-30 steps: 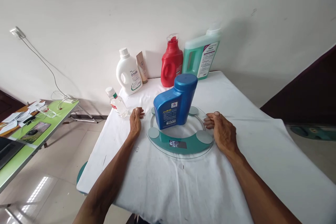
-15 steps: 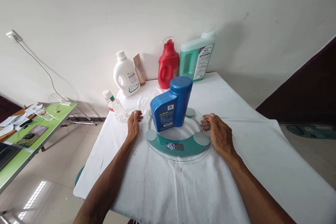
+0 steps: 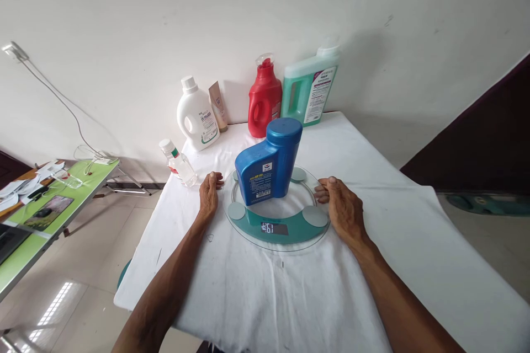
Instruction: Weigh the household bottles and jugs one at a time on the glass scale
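Note:
A blue plastic bottle (image 3: pixel 257 176) with a wide round cap stands upright on a round glass scale (image 3: pixel 308 239). Lit digits show on the scale's display (image 3: pixel 274 228), in the green band nearest me. My left hand (image 3: pixel 210 194) rests on the cloth just left of the scale, fingers loosely apart and holding nothing. On the other side, my right hand (image 3: pixel 343 207) is by the scale's right rim, its fingers partly curled and apart, with nothing held. Whether its fingertips touch the glass, I cannot tell.
Behind the scale stand a white jug (image 3: pixel 196 116), a brown tube (image 3: pixel 218 107), a red bottle (image 3: pixel 265 99) and a green jug (image 3: pixel 311 91). A clear bottle (image 3: pixel 179 164) is at the left edge of the white-clothed table (image 3: pixel 256 298). A green table (image 3: pixel 80 198) stands farther left.
The view has shifted slightly. Both hands stay beside the scale, and the blue bottle remains standing on it.

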### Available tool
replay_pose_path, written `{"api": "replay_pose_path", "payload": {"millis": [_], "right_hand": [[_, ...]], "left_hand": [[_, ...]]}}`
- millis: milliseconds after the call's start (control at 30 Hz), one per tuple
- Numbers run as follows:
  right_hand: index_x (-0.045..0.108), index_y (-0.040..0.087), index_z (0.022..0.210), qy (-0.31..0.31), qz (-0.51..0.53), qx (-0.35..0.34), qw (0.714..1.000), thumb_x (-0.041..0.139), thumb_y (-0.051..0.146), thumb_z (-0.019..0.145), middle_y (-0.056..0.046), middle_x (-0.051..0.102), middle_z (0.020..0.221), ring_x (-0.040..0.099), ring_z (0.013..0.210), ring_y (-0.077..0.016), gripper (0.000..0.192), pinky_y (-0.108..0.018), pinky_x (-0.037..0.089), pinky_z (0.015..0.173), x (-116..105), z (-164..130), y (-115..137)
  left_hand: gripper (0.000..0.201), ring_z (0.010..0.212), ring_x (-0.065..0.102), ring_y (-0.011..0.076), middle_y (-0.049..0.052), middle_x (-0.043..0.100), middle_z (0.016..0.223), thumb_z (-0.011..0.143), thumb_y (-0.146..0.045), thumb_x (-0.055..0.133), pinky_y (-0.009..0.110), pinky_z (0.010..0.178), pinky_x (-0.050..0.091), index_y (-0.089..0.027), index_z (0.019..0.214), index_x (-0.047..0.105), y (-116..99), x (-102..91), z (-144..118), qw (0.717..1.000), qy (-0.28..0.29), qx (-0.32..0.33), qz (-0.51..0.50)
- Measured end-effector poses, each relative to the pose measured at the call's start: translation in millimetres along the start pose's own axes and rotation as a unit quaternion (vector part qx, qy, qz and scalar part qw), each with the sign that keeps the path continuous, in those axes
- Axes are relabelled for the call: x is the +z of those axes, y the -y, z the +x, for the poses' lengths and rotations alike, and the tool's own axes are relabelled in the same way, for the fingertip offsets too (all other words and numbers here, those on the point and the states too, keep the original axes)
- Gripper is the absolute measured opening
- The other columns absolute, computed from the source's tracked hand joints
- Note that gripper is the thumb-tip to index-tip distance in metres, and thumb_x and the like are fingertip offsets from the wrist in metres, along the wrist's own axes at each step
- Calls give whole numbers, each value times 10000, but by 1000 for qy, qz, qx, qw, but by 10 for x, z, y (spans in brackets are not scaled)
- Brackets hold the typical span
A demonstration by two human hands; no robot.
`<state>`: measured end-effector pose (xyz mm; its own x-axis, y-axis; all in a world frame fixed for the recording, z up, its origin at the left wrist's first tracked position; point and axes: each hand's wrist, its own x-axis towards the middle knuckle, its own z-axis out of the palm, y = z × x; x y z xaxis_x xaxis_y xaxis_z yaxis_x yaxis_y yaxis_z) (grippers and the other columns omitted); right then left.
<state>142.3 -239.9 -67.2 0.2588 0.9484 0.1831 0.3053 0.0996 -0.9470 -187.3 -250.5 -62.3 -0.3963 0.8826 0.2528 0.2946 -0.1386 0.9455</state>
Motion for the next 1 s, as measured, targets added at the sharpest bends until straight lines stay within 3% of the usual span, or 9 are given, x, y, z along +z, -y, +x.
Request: {"api": "replay_pose_path", "payload": {"millis": [367, 1000], "right_hand": [[660, 244, 961, 15, -12, 8, 1000, 321, 869, 980, -112, 769, 902, 728, 763, -253, 711, -409, 620, 757, -22, -34, 59], [674, 240, 947, 1, -5, 4, 1000, 320, 926, 958, -93, 763, 864, 708, 708, -240, 772, -420, 614, 744, 4, -36, 5]], "left_hand": [[851, 872, 751, 270, 169, 787, 1024, 929, -939, 397, 429, 845, 606, -168, 985, 755, -18, 4, -1, 1000, 0, -10, 1], [820, 869, 737, 259, 158, 790, 1010, 953, -908, 419, 404, 829, 602, -163, 962, 760, -40, 3, -20, 1000, 11, -11, 2]]}}
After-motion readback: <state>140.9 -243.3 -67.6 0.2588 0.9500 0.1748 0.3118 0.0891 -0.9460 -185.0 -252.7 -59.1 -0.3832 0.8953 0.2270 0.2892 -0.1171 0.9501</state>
